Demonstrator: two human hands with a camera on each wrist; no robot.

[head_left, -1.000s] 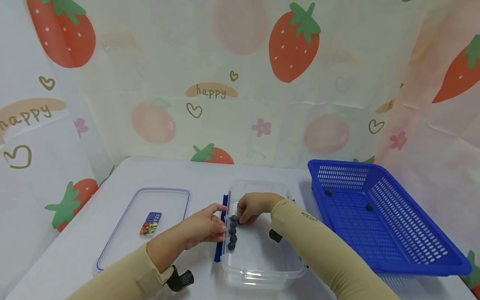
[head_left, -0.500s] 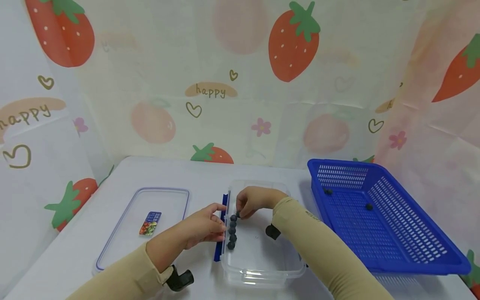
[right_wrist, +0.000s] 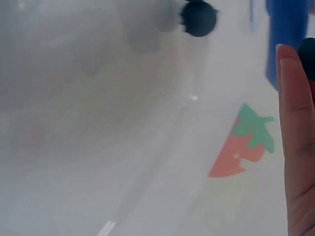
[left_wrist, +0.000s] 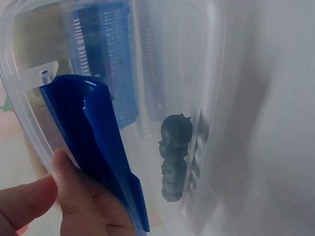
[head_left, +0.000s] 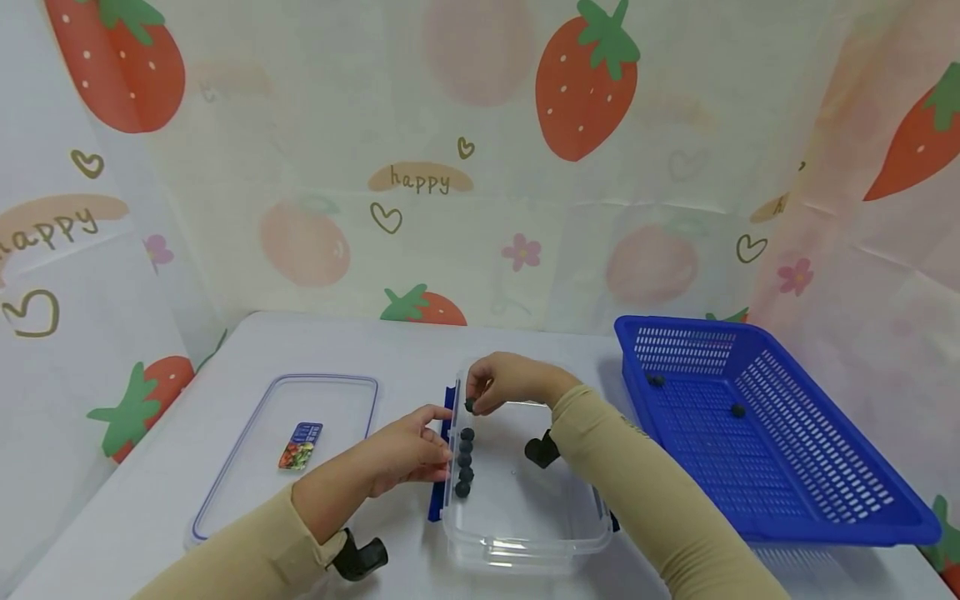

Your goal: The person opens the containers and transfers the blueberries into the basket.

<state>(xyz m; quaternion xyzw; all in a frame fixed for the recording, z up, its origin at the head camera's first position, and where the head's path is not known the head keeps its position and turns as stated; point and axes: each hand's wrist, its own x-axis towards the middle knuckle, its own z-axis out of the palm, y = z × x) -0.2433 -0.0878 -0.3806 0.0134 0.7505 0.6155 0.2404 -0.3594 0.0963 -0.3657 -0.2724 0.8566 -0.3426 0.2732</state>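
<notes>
In the head view, my right hand (head_left: 506,382) is over the far left corner of a clear plastic container (head_left: 528,546) and pinches a blueberry (head_left: 470,405). That blueberry (right_wrist: 307,58) shows behind the fingers at the right edge of the right wrist view. Several more blueberries (head_left: 465,460) stand in a row along the container's left wall; the left wrist view shows the row (left_wrist: 174,157) through the plastic. My left hand (head_left: 411,450) rests against the container's left side. Its fingers lie by the blue latch flap (left_wrist: 101,137), which hangs open; they are partly hidden behind it.
A blue slotted basket (head_left: 780,450) stands to the right with a few blueberries (head_left: 738,411) in it. On the left, a clear lid (head_left: 240,467) with a bluish rim and a colourful label (head_left: 302,446) lies on the white table (head_left: 405,350). A strawberry-print cloth hangs behind.
My right hand has moved away from me along the container's left wall, carrying the blueberry from beside the row's far end to the far corner. My left hand has stayed in place.
</notes>
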